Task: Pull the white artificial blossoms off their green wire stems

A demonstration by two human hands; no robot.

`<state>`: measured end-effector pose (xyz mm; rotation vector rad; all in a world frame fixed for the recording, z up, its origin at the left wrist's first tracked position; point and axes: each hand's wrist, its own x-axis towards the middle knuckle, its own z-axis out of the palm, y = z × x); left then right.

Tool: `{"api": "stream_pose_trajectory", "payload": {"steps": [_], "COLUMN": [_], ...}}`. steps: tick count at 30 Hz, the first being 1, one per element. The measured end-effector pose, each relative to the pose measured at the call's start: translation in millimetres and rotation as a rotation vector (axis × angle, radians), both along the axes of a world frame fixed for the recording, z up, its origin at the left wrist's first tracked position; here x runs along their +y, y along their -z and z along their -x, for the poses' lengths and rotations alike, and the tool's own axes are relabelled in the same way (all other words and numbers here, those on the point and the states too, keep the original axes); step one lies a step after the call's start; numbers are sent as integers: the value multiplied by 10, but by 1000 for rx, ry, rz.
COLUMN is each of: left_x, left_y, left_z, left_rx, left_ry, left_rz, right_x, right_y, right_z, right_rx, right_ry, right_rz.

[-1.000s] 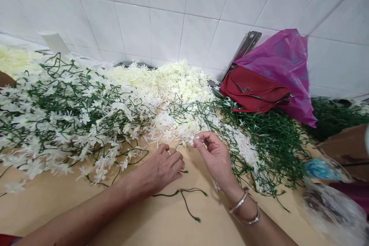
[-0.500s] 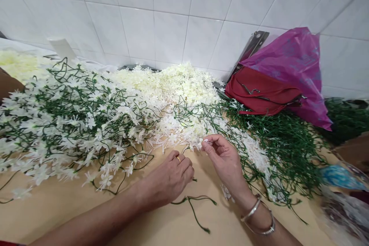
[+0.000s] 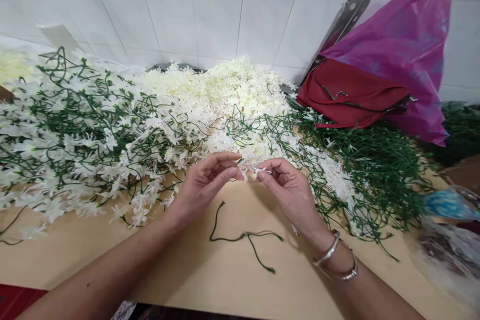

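Fingers (image 3: 228, 174) on the left hand (image 3: 204, 185) are pressed together, thumb to forefinger, on one end of a small white flower (image 3: 250, 170). The right hand (image 3: 290, 192) faces it, its fingers (image 3: 275, 164) pinched shut on the other end. From my seat I cannot tell whether that flower is one piece or two, it is so small. The hands nearly meet, held just above the desk (image 3: 187, 270).

I take the loose green stem (image 3: 243, 237) as my marker. It lies bare on the desk, on its own, and the held flower hangs just beyond it, toward the wall. Two silver bangles (image 3: 335, 262) sit on the right wrist, near the stem's right side.

Farther beyond the stem, against the white tiled wall (image 3: 217, 10), a heap of cream blossoms (image 3: 225, 90) is piled up. Beyond and left of the stem spreads a tangle of flowered sprigs (image 3: 82, 125), white blooms on green wire. Right of the stem lies a mass of bare green stems (image 3: 371, 170), some with a few white flowers at its near edge. Behind that mass, far right of my marker, a red bag (image 3: 352, 95) leans on a magenta plastic bag (image 3: 408, 45). At the far right edge something blue (image 3: 446, 205) shows, too blurred for me to name.
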<state>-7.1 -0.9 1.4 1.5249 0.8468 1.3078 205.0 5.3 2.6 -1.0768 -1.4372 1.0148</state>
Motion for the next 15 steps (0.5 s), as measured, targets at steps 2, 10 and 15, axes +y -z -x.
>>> {"api": "stream_pose_trajectory", "payload": {"steps": [2, 10, 15], "left_x": [14, -16, -27], "left_y": [7, 86, 106], "left_z": [25, 3, -40], "left_rx": [-91, -33, 36], "left_ry": [0, 69, 148], "left_rz": [74, 222, 246], "right_x": [-19, 14, 28], "right_y": [5, 19, 80], "right_z": [6, -71, -45], "right_rx": [16, 32, 114], "right_ry": [-30, -155, -214], "right_rz": [35, 24, 145]}}
